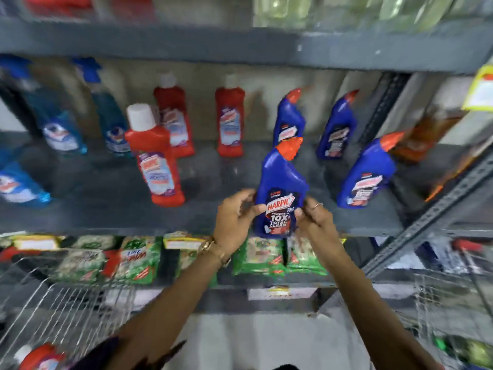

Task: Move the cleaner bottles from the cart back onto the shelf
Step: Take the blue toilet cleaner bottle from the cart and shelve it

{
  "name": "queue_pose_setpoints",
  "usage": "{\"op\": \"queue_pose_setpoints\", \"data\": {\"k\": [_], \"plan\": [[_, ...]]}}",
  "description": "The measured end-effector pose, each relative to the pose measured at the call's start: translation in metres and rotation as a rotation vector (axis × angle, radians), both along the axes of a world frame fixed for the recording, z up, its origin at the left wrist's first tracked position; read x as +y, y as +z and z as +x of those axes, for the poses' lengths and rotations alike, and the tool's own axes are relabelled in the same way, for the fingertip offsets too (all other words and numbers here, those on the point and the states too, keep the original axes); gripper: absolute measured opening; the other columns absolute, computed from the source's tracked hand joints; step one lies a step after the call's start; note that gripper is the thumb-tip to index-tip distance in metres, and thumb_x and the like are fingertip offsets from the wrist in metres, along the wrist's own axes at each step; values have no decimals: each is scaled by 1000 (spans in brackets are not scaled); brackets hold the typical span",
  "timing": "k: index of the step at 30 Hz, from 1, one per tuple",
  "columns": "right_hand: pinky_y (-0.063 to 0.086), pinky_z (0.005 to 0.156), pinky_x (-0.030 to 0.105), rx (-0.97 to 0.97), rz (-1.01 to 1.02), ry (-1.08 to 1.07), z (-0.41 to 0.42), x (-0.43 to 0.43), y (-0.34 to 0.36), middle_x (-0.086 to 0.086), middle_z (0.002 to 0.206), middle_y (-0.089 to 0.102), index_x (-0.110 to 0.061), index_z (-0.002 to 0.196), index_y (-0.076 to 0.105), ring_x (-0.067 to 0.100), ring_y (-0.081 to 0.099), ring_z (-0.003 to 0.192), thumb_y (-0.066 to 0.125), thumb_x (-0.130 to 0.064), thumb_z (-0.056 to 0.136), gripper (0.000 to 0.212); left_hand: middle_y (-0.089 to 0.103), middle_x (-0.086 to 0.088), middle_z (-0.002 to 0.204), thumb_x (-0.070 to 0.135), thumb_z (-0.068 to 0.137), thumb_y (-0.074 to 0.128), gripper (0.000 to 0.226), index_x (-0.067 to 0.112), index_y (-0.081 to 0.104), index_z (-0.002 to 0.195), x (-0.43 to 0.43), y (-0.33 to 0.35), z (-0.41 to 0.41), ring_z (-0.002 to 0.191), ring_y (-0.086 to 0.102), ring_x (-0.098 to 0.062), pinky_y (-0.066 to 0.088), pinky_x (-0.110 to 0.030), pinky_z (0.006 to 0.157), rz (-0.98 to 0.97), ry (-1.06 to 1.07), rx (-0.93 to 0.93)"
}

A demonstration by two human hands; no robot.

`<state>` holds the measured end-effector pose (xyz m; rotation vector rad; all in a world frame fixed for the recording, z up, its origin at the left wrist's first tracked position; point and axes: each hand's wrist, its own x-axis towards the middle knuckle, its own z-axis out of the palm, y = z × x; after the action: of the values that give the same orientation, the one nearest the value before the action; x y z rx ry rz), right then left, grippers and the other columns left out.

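- Blue bottle [280, 188] with an orange cap stands upright at the front edge of the grey shelf [106, 217], its label facing the camera and its long axis running bottom to top, cap tilted slightly right.
- Left hand [234, 217] presses fingers and thumb against the bottle's left side, low on the label; right hand [314, 214] pinches the right side at about the same height. Both hands close on the bottle, which sits directly between them, so neither arm is the nearer.
- Whether the base rests fully on the shelf or hangs just above the lip cannot be told; it appears to be at the very edge.
- Judging from this, the step in hand is seating the bottle, and the next move calls for a push straight back, away from the person, to bring it in line with its kind.
- Three more blue bottles stand behind and to the right, the nearest one [365, 174] just beside the right hand, leaning in the wide view; a careless shove to the right could knock it.
- Red bottle [157, 156] with a white cap stands apart to the left, with two more red ones at the back.
- Wire cart [66, 303] sits low at left, below the shelf; another red bottle [40, 356] lies in it, so the job looks unfinished.
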<state>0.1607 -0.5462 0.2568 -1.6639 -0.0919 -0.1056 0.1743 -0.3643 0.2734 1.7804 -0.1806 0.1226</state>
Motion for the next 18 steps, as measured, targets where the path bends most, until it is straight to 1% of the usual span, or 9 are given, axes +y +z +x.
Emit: {"op": "queue_pose_setpoints", "data": {"k": [2,4,8,10,11,12,13,16,18], "plan": [[48,89,43,-6,18,-52,21,-24,-2,19,113,61,6,125,48,19,57,99,42,6,95,31,72,-9,102,9,80,70,30,3,66,110,-31,-3,28,87,64,-5,55,-37,81,47,12,-19],[44,92,43,10,22,-83,37,-40,-7,16,114,58,5,129,46,20,54,100,42,5,95,34,72,-19,106,5,81,69,32,-1,64,112,-52,-9,49,92,65,-19,56,-42,84,65,16,1],[46,88,36,-12,-68,-126,65,-58,-15,14,117,58,3,130,47,21,52,102,45,5,94,36,69,-22,109,4,82,67,34,-2,61,115,-73,-24,74,96,66,-25,54,-53,87,36,53,27],[48,97,44,-6,-99,-135,76,-62,-17,19,126,59,1,132,47,27,56,110,46,4,94,37,69,-22,110,11,83,67,36,0,60,116,-76,-27,81,101,67,-32,54,-54,87,15,49,39],[46,102,50,2,-113,-147,80,-64,-18,22,129,57,2,132,47,32,56,116,47,3,94,38,69,-21,110,19,84,68,39,1,60,117,-76,-26,83,102,67,-34,55,-54,88,12,39,39],[44,103,53,8,-131,-163,83,-65,-20,23,131,56,2,133,46,34,55,120,47,1,94,38,69,-20,109,28,83,68,43,2,60,116,-77,-26,85,102,67,-34,55,-53,87,17,27,34],[43,103,54,9,-154,-179,84,-65,-21,24,131,56,2,133,46,35,54,121,48,0,94,39,70,-18,109,33,83,67,45,4,60,116,-77,-26,87,101,67,-32,56,-52,86,34,17,23],[45,103,49,4,-198,-211,86,-64,-22,21,133,55,1,135,45,31,54,121,49,-5,95,41,71,-13,110,18,86,64,32,8,61,116,-78,-28,94,100,68,-26,58,-49,85,84,3,5],[47,102,40,15,-174,-239,82,-63,-23,18,132,57,0,134,46,25,56,117,50,-7,95,40,70,-10,110,18,86,65,32,10,60,116,-76,-30,92,99,69,-24,58,-48,85,66,-8,32]]}}
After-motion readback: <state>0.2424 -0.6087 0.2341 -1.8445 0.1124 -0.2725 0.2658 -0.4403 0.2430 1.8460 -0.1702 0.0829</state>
